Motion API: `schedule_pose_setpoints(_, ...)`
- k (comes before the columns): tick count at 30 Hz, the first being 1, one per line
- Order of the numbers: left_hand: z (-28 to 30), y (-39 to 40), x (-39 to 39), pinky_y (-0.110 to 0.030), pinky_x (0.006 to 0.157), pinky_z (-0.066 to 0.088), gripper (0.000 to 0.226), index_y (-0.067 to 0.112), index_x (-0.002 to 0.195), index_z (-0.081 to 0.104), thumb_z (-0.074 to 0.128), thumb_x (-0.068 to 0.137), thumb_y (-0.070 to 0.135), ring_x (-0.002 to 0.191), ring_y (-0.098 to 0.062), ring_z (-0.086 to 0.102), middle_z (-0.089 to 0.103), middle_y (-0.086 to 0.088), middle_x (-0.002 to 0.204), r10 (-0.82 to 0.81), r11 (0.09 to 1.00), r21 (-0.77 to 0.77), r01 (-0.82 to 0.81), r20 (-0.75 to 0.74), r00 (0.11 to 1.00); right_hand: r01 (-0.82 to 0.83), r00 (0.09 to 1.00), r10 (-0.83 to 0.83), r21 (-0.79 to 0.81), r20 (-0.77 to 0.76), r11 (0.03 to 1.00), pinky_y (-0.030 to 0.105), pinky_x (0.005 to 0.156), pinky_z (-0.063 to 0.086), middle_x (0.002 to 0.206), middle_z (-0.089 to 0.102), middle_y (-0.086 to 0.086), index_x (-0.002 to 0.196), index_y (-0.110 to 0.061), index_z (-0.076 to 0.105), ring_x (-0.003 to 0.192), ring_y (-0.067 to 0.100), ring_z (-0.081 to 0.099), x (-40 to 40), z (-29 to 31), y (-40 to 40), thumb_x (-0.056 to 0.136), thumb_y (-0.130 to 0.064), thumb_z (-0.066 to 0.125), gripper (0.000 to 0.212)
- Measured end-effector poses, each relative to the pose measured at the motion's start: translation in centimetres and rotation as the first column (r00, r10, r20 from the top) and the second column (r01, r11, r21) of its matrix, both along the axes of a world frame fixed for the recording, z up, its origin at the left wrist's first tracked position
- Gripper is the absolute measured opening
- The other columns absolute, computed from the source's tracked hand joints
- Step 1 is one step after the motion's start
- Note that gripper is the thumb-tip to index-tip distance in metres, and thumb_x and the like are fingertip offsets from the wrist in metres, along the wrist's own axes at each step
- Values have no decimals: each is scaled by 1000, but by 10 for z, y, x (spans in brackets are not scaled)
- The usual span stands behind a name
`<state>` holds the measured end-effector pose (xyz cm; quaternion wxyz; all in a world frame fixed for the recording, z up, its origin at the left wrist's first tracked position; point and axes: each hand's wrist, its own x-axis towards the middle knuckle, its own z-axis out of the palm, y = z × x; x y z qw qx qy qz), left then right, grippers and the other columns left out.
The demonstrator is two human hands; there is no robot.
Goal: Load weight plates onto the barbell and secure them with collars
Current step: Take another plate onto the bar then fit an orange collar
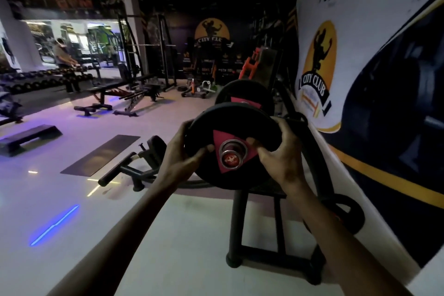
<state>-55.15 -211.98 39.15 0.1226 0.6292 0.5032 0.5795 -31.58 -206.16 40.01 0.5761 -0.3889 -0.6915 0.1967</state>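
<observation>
A black weight plate point(230, 125) with a red triangle mark sits on the near end of the barbell sleeve point(231, 158), whose chrome tip with a red cap pokes through the plate's hole. My left hand point(185, 151) grips the plate's left edge. My right hand point(276, 151) grips its right edge, fingers curled over the face near the hole. A second black plate point(242, 90) with the same red mark hangs at the bar's far end. The bar between the plates is hidden. No collar is visible.
The bar rests on a black rack stand point(242, 218) close to a banner wall point(360, 79) on the right. Another plate point(348, 214) leans low by that wall. A black floor machine point(134, 166), a mat point(101, 154) and benches point(115, 94) lie left. A person point(63, 60) stands by the far dumbbell rack.
</observation>
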Motion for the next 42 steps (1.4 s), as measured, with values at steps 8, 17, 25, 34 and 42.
schedule_pose_setpoints(8,9,88,-9,-28,93,54,65,17,141,50,83,85,21,118,-14,59,62,-1,130,42,998,-37,-46,-101,994,130,988,-132,30,83,991,23,109,41,144,57,5,149,-14,46,130,8,49,-22,10,58,89,-26,80,70)
schedule_pose_setpoints(17,22,190,-9,-27,108,34,100,11,163,21,80,83,2,145,-29,40,42,-17,157,24,997,-71,-42,-245,969,179,954,-186,50,234,983,35,127,20,171,21,6,163,-13,23,159,21,16,-37,15,163,97,-39,69,84)
schedule_pose_setpoints(25,21,247,-10,-36,115,36,99,10,164,18,76,85,0,145,-29,40,43,-17,158,20,994,-98,-42,-223,975,175,950,-174,16,258,984,34,126,20,171,19,6,163,-13,20,159,22,16,-38,17,226,97,-39,69,86)
schedule_pose_setpoints(34,21,263,-27,-17,99,46,85,16,152,42,87,80,17,123,-8,49,50,4,138,4,1000,-7,-6,-257,966,120,970,-115,-10,216,993,28,116,35,159,43,4,157,-17,38,146,18,39,-29,25,235,90,-48,75,83)
schedule_pose_setpoints(42,49,271,-19,-22,80,59,36,18,120,63,56,103,49,103,-8,64,58,0,121,48,994,108,-25,-217,975,155,972,-135,-94,193,983,35,93,56,123,66,6,135,-10,59,108,20,65,-42,105,272,95,-49,69,56)
